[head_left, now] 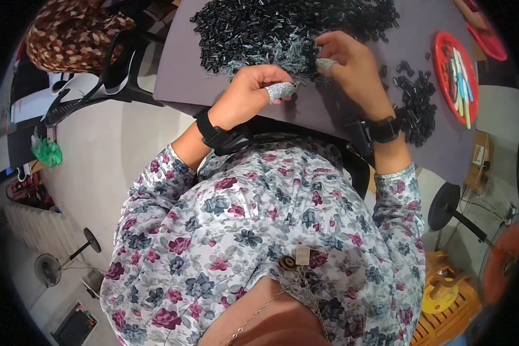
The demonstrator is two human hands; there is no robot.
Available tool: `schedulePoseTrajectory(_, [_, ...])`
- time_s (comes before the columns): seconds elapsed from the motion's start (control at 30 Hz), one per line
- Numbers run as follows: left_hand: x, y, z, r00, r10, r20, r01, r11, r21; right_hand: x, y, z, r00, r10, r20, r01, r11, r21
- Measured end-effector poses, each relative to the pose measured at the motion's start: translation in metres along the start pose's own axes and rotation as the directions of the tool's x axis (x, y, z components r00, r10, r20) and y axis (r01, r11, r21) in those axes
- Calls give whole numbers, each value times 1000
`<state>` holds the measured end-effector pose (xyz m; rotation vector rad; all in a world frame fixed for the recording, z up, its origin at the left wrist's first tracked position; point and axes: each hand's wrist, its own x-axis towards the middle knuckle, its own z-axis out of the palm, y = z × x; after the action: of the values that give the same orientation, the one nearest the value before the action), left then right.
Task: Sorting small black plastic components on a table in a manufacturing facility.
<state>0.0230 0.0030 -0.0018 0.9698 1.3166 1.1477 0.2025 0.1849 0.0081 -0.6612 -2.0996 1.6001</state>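
As a person in a floral-print top (248,222) held both hands over a gray-purple tabletop (179,69), short, glossy black tube-like pieces (236,29) lay heaped across the upper center of the frame, with thin grayish slivers (294,55) strewn along the heap's near edge. The left hand (245,95), above the center of the frame, was curled, its fingers bent toward a thumb wrapped in a gray cover (281,90); whether a piece sat in that pinch could not be told. The right hand (356,68), at upper right of center, was loosely arched beside the heap, its thumb likewise covered; its grip, too, could not be made out. A smaller cluster of black pieces (418,109) lay at upper right, near a red plastic basket (438,72) bearing slim-handled tools (460,83). The pieces looked light and stiff, probably smooth enough to slip or roll from bare skin, and best taken singly across the middle between thumb and forefinger. The slivers appeared finer, perhaps easier to bend, and likely called for a gentler pinch near one end.
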Motion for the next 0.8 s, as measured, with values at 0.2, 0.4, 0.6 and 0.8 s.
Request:
schedulePoseTrajectory(0.2, [-1,-2,-7,1000,19,-10,-20,999,-41,-6,-10,1,995,67,73,-80,976,202])
schedulePoseTrajectory(0.4, [4,4,-11,998,50,-33,-51,998,-45,-12,-11,2,969,45,242,-121,942,312])
schedulePoseTrajectory(0.6, [3,7,-10,999,32,-39,-33,999,-18,-18,-9,10,961,67,267,-162,922,353])
schedulePoseTrajectory(0.8, [3,5,-12,998,25,-51,-27,999,-31,-18,-3,13,977,41,207,-115,926,359])
